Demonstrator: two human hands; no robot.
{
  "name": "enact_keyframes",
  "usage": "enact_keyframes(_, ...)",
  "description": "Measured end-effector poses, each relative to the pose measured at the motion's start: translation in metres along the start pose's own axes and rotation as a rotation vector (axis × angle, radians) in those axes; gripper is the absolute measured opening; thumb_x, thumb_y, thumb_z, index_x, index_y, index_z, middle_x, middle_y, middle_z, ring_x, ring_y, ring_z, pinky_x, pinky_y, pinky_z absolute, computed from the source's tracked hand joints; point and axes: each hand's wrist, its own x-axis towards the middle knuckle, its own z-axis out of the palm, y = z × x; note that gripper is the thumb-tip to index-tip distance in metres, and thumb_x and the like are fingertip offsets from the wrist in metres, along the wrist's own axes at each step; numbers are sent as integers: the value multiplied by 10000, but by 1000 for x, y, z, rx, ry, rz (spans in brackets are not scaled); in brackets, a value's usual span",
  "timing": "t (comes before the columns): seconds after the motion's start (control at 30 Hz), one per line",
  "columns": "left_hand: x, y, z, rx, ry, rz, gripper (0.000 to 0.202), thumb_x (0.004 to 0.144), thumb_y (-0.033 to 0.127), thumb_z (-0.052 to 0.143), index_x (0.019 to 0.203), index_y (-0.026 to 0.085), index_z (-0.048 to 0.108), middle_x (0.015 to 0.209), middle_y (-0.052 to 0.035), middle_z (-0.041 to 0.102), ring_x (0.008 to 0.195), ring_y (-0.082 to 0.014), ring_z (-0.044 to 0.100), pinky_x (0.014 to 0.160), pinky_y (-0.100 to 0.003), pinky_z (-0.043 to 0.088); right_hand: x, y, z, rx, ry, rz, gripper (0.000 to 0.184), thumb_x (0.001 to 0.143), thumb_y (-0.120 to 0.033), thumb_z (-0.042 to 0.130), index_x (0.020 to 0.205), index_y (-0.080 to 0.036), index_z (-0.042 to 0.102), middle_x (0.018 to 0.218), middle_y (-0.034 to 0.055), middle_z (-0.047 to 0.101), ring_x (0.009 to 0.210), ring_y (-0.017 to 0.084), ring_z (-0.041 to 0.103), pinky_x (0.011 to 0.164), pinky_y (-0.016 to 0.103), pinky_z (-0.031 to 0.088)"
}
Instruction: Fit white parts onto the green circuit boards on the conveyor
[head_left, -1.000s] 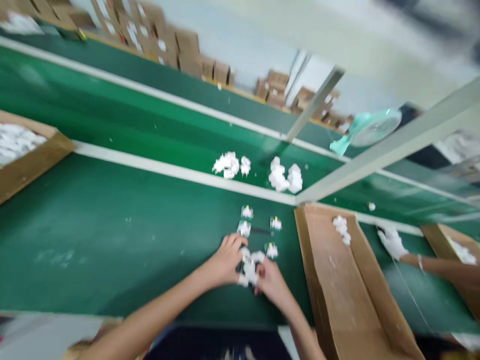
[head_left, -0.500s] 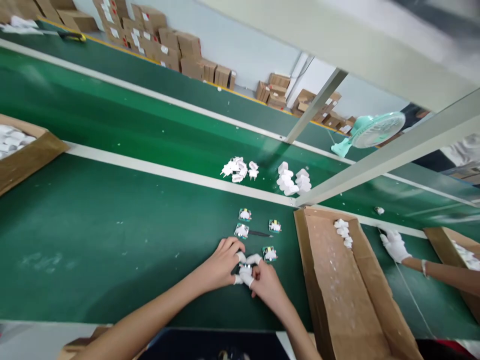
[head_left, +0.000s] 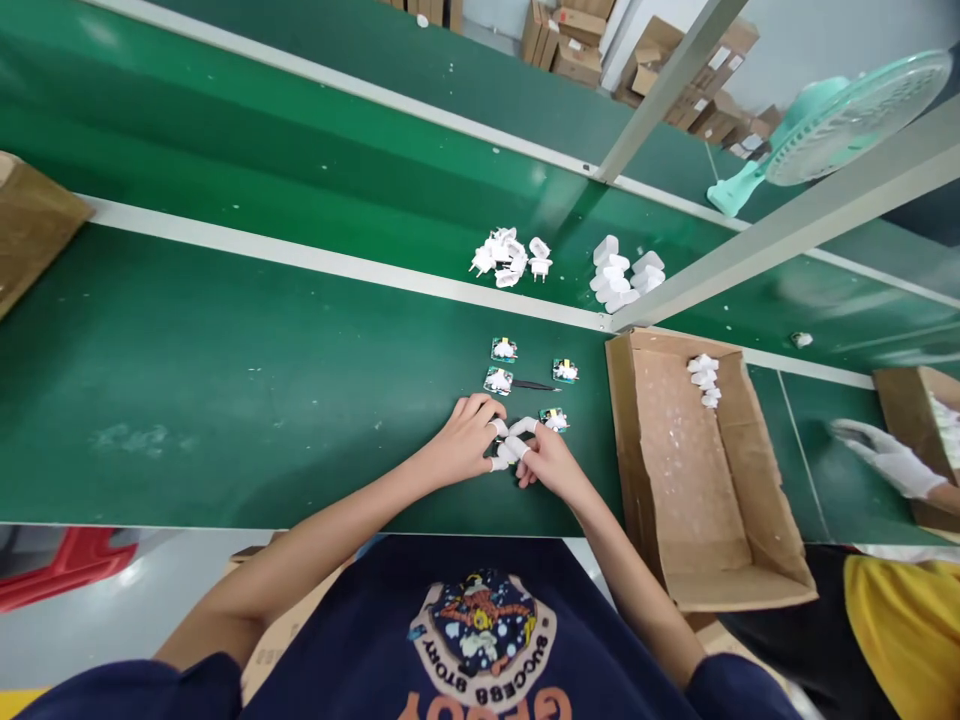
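Note:
My left hand (head_left: 466,442) and my right hand (head_left: 553,460) meet low over the green table, white finger cots on their thumbs and index fingers. Between the fingertips they pinch a small circuit board (head_left: 506,454), mostly hidden by the cots. Just beyond lie several loose circuit boards with white blobs, among them one (head_left: 554,419) close to my right index finger and another (head_left: 498,380) farther left. Black tweezers (head_left: 534,385) lie beside that left board, their tip pointing right. A further board (head_left: 504,349) sits behind it, and one more (head_left: 565,371) to the right.
White plug housings (head_left: 501,257) and white caps (head_left: 616,275) stand beyond the pale rail. A cardboard tray (head_left: 720,560) with white parts (head_left: 704,380) is at right. Past it is a co-worker's gloved hand (head_left: 889,458). A metal post and green fan (head_left: 855,120) rise behind.
The view has tipped down, so the table appears higher and my shirt shows. Both my hands still pinch the small board. The co-worker's gloved hand has moved toward the right-hand box.

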Motion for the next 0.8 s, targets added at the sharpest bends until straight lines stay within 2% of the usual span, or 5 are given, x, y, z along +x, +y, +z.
enact_keyframes(0.27, 1, -1, 1, -19, 12, -19, 156, 787, 264, 654, 878, 149, 604, 1189, -114, 522, 1171, -295, 385, 941, -455, 373, -2, 9, -6, 46, -69, -41, 381, 844, -498, 526, 1051, -178, 510, 529, -47, 618, 436, 146, 636, 397, 183, 434)
enact_keyframes(0.37, 1, -3, 1, -8, 0, -11, 209, 766, 278, 691, 904, 149, 602, 1187, -110, 521, 1174, -291, 391, 940, -441, 373, -5, 14, -7, 67, -128, -83, 456, 809, -475, 603, 1135, -171, 506, 610, -35, 641, 514, 152, 669, 458, 201, 475)
enact_keyframes(0.63, 0, -12, -4, -52, -80, 45, 316, 747, 315, 742, 973, 168, 576, 1178, -88, 510, 1159, -269, 397, 930, -404, 363, -3, 21, -7, 76, -88, -76, 567, 737, -480, 690, 1174, -150, 544, 601, -34, 612, 505, 167, 649, 451, 233, 474)
enact_keyframes(0.7, 0, -10, -3, -15, -82, 36, 298, 739, 329, 751, 909, 159, 575, 1119, -87, 515, 1107, -264, 410, 903, -391, 368, -5, 24, -5, 64, -38, -114, 568, 745, -474, 678, 1196, -156, 544, 620, -42, 584, 479, 149, 615, 441, 238, 459)
enact_keyframes(0.8, 0, -5, -3, 62, -100, 40, 349, 704, 399, 777, 804, 146, 559, 1054, -89, 511, 1038, -266, 412, 863, -384, 366, -16, 27, 2, -73, 145, -220, 404, 832, -422, 583, 1153, -177, 595, 680, -21, 571, 484, 118, 557, 493, 254, 466)
